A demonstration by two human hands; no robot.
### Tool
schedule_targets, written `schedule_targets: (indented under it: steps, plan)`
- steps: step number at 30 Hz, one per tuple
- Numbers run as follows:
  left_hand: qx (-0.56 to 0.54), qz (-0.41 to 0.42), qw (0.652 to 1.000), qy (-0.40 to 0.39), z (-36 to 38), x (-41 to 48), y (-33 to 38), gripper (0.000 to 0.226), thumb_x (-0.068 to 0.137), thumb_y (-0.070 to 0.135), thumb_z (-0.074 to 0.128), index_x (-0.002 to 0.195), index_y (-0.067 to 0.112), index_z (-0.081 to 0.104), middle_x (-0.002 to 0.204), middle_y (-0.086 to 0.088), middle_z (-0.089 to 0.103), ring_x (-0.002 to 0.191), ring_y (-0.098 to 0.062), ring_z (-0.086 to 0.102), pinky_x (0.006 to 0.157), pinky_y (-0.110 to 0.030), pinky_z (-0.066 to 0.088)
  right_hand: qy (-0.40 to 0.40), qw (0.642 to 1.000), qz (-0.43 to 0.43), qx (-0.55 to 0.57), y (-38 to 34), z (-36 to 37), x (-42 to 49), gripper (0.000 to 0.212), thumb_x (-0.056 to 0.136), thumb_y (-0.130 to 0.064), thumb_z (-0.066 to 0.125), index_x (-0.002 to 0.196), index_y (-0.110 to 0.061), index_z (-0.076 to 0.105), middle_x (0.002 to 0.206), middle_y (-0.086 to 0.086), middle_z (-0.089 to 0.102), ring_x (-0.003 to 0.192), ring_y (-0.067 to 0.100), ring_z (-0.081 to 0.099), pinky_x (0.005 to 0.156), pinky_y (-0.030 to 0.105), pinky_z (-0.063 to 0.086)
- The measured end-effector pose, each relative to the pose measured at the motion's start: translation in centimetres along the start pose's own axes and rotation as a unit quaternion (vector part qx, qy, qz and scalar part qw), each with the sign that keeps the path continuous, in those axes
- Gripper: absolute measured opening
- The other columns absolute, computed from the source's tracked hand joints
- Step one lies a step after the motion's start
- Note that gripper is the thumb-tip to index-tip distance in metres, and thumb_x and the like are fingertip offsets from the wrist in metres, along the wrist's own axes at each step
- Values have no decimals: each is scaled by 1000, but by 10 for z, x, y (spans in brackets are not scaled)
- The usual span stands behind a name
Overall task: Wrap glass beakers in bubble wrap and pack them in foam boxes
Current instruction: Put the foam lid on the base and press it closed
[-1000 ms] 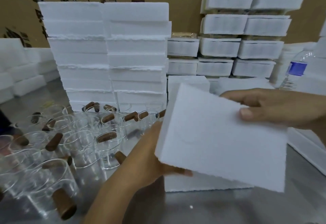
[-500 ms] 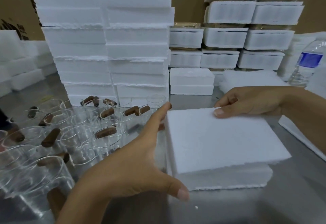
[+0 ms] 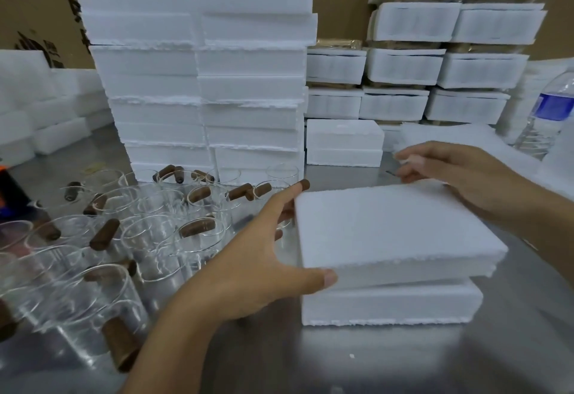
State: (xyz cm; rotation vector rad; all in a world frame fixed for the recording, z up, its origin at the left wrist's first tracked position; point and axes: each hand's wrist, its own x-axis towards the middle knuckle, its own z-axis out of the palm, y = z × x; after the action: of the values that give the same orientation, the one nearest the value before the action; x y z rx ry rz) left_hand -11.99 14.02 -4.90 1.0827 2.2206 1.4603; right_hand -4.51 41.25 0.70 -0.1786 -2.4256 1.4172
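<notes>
A white foam lid (image 3: pixel 394 226) lies slightly askew on a foam box (image 3: pixel 388 306) on the metal table, overhanging it to the right. My left hand (image 3: pixel 248 266) holds the lid's left side, thumb on the front corner and index finger reaching the back corner. My right hand (image 3: pixel 447 173) hovers at the lid's far right edge with fingers loosely curled and holding nothing. Several glass beakers with brown wooden handles (image 3: pixel 146 238) stand crowded to the left of the box.
Two tall stacks of foam boxes (image 3: pixel 198 83) rise behind the beakers. Further packed boxes (image 3: pixel 403 67) are piled at the back right, with one small box (image 3: pixel 344 142) in front. A water bottle (image 3: pixel 549 111) stands far right. Cardboard cartons line the back.
The lid, held tilted in the air a second ago, has been lowered onto the box. My right hand has slid off its top to the far edge.
</notes>
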Motion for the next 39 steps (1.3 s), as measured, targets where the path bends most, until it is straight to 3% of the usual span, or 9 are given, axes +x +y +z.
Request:
schedule_targets:
  steps: [7, 10, 13, 17, 20, 22, 25, 33, 39]
  plan:
    - [-34, 1, 999, 4, 1, 2, 5, 95, 44, 51, 79, 123, 62, 27, 132, 37, 42, 125, 17, 36, 114, -27, 27, -21, 952, 88, 292, 32, 21, -55, 49, 60, -39, 72, 105, -19, 70, 99, 0, 74, 84, 12, 71, 56, 18, 54]
    - [-50, -9, 999, -2, 3, 3, 6, 104, 45, 48, 80, 131, 55, 23, 136, 34, 39, 127, 13, 36, 115, -29, 27, 4, 928, 102, 358, 31, 30, -62, 37, 74, -28, 55, 108, -16, 65, 99, 4, 74, 82, 15, 71, 56, 21, 55]
    - [-29, -10, 1000, -9, 6, 3, 7, 109, 43, 56, 87, 130, 60, 21, 142, 30, 35, 133, 7, 32, 116, -34, 26, 32, 927, 120, 353, 32, 32, -60, 37, 85, -21, 48, 119, -14, 58, 111, 8, 69, 92, 20, 67, 72, 29, 55]
    - [-18, -20, 1000, -10, 10, 4, 7, 99, 40, 57, 83, 117, 71, 23, 144, 26, 36, 133, 3, 33, 114, -37, 31, 59, 936, 129, 323, 38, 29, -57, 30, 87, -15, 49, 114, -7, 58, 103, 14, 64, 78, 19, 62, 66, 27, 49]
    - [-34, -28, 999, -25, 10, 5, 6, 91, 44, 52, 85, 107, 77, 25, 140, 29, 40, 132, 2, 38, 108, -33, 39, 55, 943, 136, 299, 45, 30, -61, 63, 69, -25, 61, 125, 3, 49, 103, 18, 57, 82, 29, 50, 62, 33, 37]
    - [-55, -24, 998, -36, 8, 5, 4, 88, 43, 48, 82, 107, 75, 27, 132, 39, 40, 126, 10, 41, 96, -18, 46, 62, 938, 124, 317, 48, 32, -62, 56, 74, -19, 60, 128, -4, 49, 112, 17, 61, 88, 26, 57, 65, 31, 45]
    - [-85, -8, 995, -58, 6, 5, 4, 85, 48, 37, 81, 110, 69, 33, 121, 46, 43, 112, 22, 44, 76, -4, 46, 53, 948, 74, 305, 47, 33, -63, 59, 66, -25, 60, 123, -33, 52, 109, -13, 68, 86, 7, 67, 67, 20, 53]
    - [-88, -26, 993, -69, 4, 5, 2, 90, 53, 38, 90, 115, 70, 32, 129, 42, 43, 122, 12, 45, 95, -18, 47, 43, 953, 51, 297, 54, 33, -60, 49, 59, -25, 65, 106, -34, 60, 84, -17, 71, 71, 1, 66, 50, 10, 46]
    - [-54, -46, 997, -28, 6, 4, 2, 117, 37, 47, 86, 140, 44, 29, 138, 27, 43, 129, -2, 43, 107, -39, 40, 26, 949, 56, 310, 61, 34, -55, 36, 68, -30, 54, 103, -36, 62, 88, -14, 70, 77, 2, 65, 54, 12, 47]
